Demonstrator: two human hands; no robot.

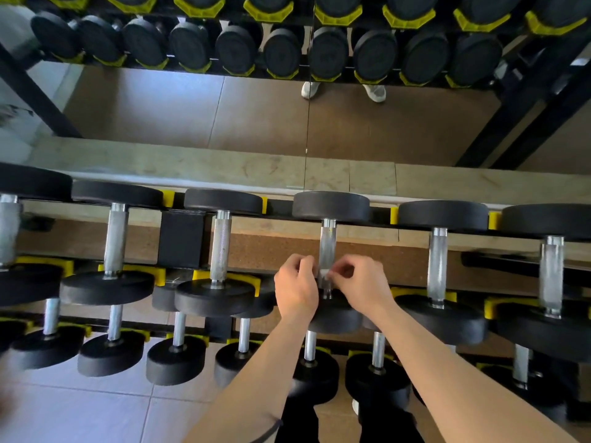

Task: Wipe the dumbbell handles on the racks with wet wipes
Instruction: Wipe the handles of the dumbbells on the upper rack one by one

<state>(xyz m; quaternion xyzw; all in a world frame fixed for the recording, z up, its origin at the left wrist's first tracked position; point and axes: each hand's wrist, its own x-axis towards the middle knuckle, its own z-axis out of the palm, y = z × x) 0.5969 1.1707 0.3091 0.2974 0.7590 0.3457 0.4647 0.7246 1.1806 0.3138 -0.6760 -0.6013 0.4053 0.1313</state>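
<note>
Handle: knurled silver steel dumbbell handle, lying on the top tier between its 2 black round rubber heads.
Wipe: small white wet wipe, against the handle's near end.
Left hand: fingers curled, pinching the wipe from the left.
Right hand: fingers curled, pinching it from the right.
Rack: black steel rack with yellow plastic cradles; more dumbbells on both sides and on the tier below.
Behind: wall mirror reflecting 2 pale shoes.

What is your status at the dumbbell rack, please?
Left hand and right hand pinch wipe on handle, near end. Nothing blocking.
</note>
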